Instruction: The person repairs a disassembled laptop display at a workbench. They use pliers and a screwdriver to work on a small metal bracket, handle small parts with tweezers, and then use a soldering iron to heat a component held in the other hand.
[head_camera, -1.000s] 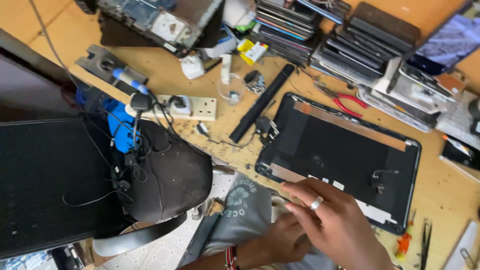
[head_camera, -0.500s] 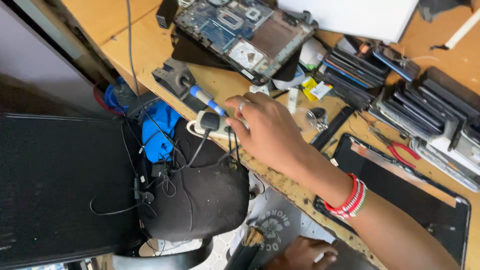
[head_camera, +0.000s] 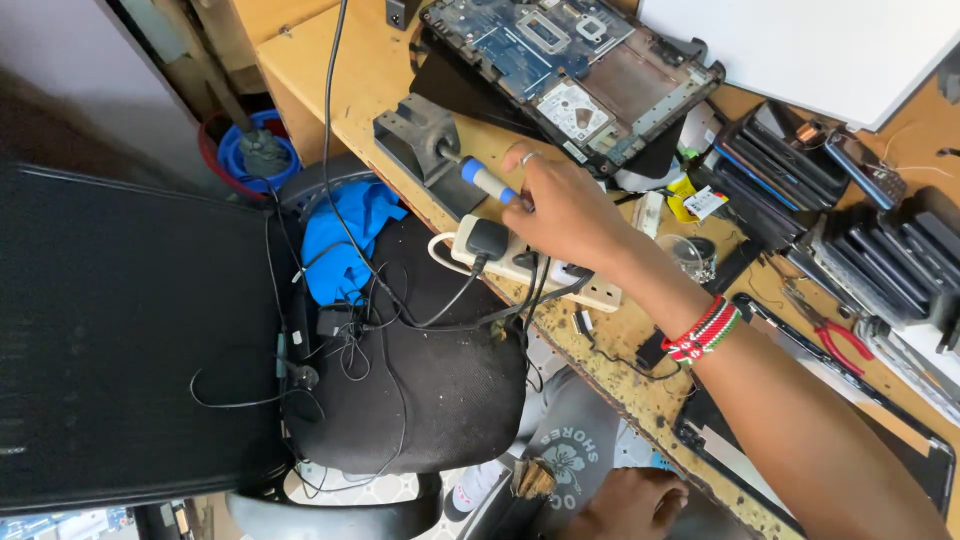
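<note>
My right hand is stretched across the wooden bench, fingers curled around the blue-and-white handle of the soldering iron — thumb and forefinger pinching it near the rear end. The iron's front end sits in its grey metal stand, near the bench's edge. Just below my hand lies a white power strip with a black plug in it, cords trailing down over the black office chair. A blue cloth lies on the chair seat. Beyond my knuckles — an opened laptop chassis, circuit board exposed. My left hand rests low in my lap; whether it's clenched or loose I cannot tell. Red-handled pliers lie farther right.
</note>
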